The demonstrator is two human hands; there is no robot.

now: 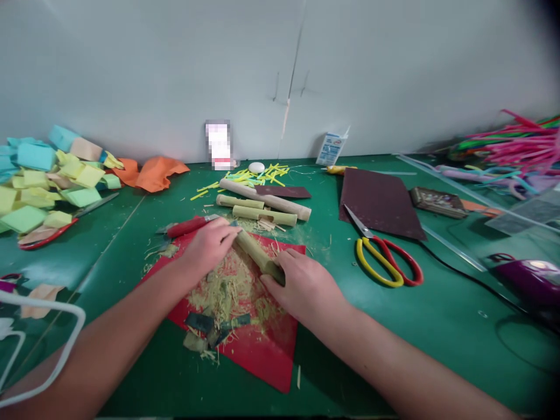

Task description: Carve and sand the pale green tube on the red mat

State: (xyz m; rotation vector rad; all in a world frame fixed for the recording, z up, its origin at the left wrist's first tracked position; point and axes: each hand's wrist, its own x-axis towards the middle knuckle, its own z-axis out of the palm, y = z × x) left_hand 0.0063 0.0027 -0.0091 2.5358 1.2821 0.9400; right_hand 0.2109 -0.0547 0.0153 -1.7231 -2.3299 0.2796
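Note:
A green bamboo stick (258, 254) lies slanted over a red mat (262, 347) strewn with pale shavings (227, 289). My right hand (301, 286) is closed around its near end. My left hand (210, 245) is closed near its far end, and the tip of a small blade shows at the fingers against the stick. A red-handled knife (190, 226) lies just behind my left hand.
More bamboo pieces (258, 213) and a wooden dowel (266, 201) lie behind the mat. Red-and-yellow scissors (385, 259) and dark sandpaper (378, 201) lie to the right, coloured paper squares (44, 181) to the left, a purple tool (529, 280) at far right.

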